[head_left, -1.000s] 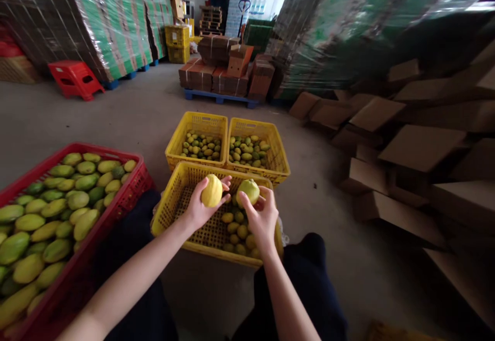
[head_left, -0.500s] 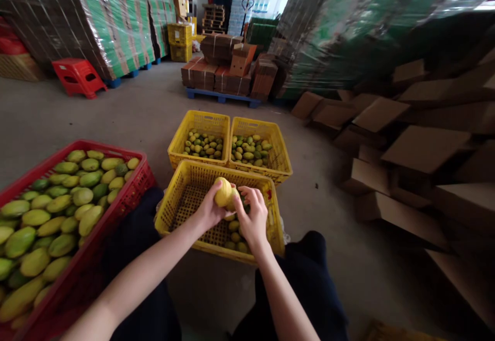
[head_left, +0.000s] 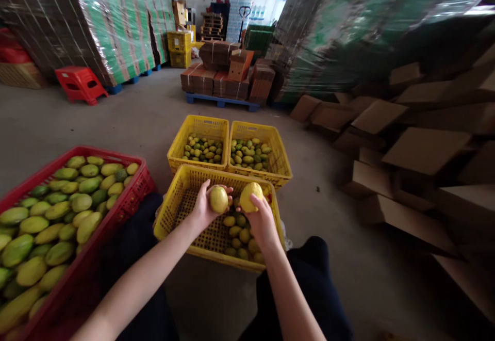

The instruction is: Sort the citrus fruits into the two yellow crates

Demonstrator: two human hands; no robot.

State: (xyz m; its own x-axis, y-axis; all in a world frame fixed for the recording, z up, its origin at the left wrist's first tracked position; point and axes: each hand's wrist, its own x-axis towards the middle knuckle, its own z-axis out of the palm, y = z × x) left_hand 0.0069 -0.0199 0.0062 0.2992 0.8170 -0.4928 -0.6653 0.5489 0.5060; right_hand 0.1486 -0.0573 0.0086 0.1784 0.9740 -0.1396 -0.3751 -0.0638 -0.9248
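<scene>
My left hand (head_left: 204, 204) holds a yellow-green lemon (head_left: 218, 199), cradled against the palm with its round end facing me. A brighter, bumpy yellow lemon (head_left: 250, 197) is gripped by my right hand (head_left: 264, 222), thumb across its side. Both hands are raised over the near yellow crate (head_left: 181, 238). Several lemons (head_left: 244, 236) lie in the right half of that crate, partly hidden by my right hand. Bare mesh floor shows in its left half.
Two more yellow crates (head_left: 259, 130) with lemons stand just beyond. At my left is a red crate (head_left: 144, 176) heaped with green-yellow lemons. Cardboard boxes (head_left: 425, 147) are piled on the right. Farther off are a red stool (head_left: 80, 84) and flattened cartons on a blue pallet (head_left: 220, 100).
My hands have moved apart. The two lemons that were together at my left hand are now separate, one of them taken by my right hand. The view has tipped slightly upward.
</scene>
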